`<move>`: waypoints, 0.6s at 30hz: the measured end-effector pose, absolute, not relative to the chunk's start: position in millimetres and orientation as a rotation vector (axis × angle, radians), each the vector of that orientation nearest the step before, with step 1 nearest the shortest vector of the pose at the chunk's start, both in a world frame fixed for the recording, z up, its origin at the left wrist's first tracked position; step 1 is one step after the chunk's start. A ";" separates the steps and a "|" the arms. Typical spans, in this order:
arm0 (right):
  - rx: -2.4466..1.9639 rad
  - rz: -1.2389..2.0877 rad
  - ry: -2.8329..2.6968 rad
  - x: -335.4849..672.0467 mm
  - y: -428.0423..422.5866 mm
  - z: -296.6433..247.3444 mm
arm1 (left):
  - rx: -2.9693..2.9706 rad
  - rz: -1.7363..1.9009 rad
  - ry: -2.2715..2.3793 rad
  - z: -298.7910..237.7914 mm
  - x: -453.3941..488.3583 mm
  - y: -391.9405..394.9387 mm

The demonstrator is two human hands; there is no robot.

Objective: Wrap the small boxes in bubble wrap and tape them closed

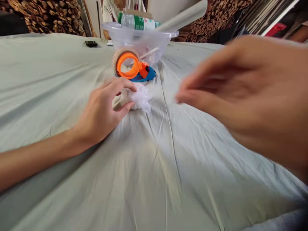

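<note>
My left hand [103, 109] rests on the pale green cloth and its fingers and thumb close around a small bundle wrapped in clear plastic [138, 98]. Just behind it stands an orange and blue tape dispenser [133, 68] with a roll of brown tape. My right hand [240, 93] hovers close to the camera at the right, blurred by motion, its fingers stretched toward the left and held together. Nothing shows in the right hand.
A clear plastic bowl [166, 35] behind the dispenser holds a green-labelled bottle [137, 21] and a white roll [183, 17]. A small black object [91, 43] lies at the far left edge of the cloth [154, 166]. A person sits beyond the bowl. Stacked wood lines the back.
</note>
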State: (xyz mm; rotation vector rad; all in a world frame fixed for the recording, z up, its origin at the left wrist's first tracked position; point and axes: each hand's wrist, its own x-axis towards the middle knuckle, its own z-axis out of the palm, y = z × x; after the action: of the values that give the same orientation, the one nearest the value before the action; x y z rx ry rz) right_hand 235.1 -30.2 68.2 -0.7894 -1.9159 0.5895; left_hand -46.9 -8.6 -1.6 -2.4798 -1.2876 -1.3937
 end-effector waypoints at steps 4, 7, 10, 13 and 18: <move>-0.738 0.614 -2.107 168.9 34.6 76.5 | -2.544 -1.489 -1.310 -1.2 -45.7 -8.6; -0.692 0.675 -2.135 160.3 58.9 70.1 | -2.543 -1.558 -1.314 -1.3 -44.9 -9.1; -0.663 0.786 -2.101 165.9 63.9 62.8 | -2.541 -1.611 -1.346 -0.8 -43.8 -8.0; -0.532 0.881 -2.011 170.7 63.5 58.0 | -2.574 -1.693 -1.363 0.9 -43.7 -5.9; -0.511 0.913 -2.050 172.8 61.2 50.4 | -2.579 -1.653 -1.347 3.2 -46.0 -3.9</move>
State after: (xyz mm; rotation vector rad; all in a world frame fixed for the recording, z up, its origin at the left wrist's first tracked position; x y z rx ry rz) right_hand 172.8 61.2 50.4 -0.5105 -2.0500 0.9131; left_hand -46.0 -3.9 3.2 -2.5793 -1.3472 -1.6528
